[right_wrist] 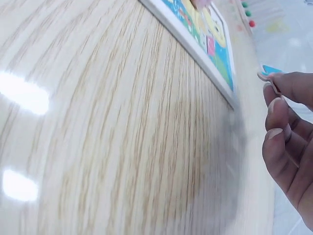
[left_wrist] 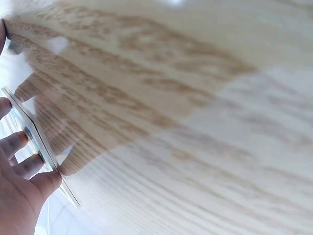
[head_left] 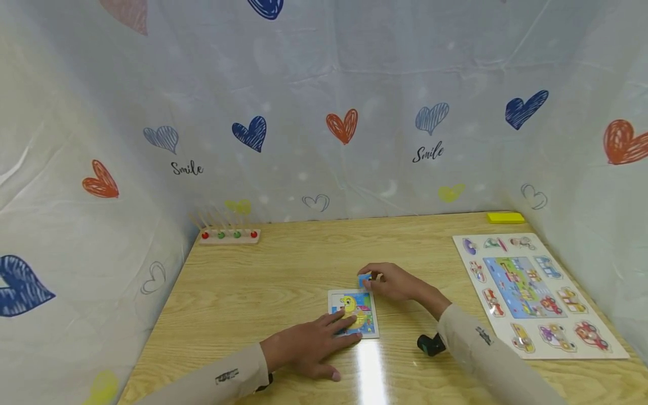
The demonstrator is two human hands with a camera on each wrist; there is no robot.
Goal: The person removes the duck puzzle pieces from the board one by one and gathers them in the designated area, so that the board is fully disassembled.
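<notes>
A small white-framed jigsaw puzzle (head_left: 376,326) with a yellow cartoon animal on it lies on the wooden table. My left hand (head_left: 318,344) rests across its lower left part, fingers spread and fairly straight. In the left wrist view, fingertips of that left hand (left_wrist: 19,183) touch the board and its edge. Just above the puzzle's top right corner, my right hand (head_left: 391,281) pinches a blue puzzle piece (head_left: 363,279) between thumb and finger. The right wrist view shows that blue piece (right_wrist: 272,69) edge-on, apart from the frame (right_wrist: 195,51). A pale gap shows at the puzzle's upper left.
A large peg puzzle board (head_left: 476,264) with vehicle pictures lies at the right. Behind it is a yellow block (head_left: 505,217). At the back left stands a wooden base (head_left: 230,240) with thin sticks and red and green beads. A heart-printed curtain (head_left: 298,169) encloses the table.
</notes>
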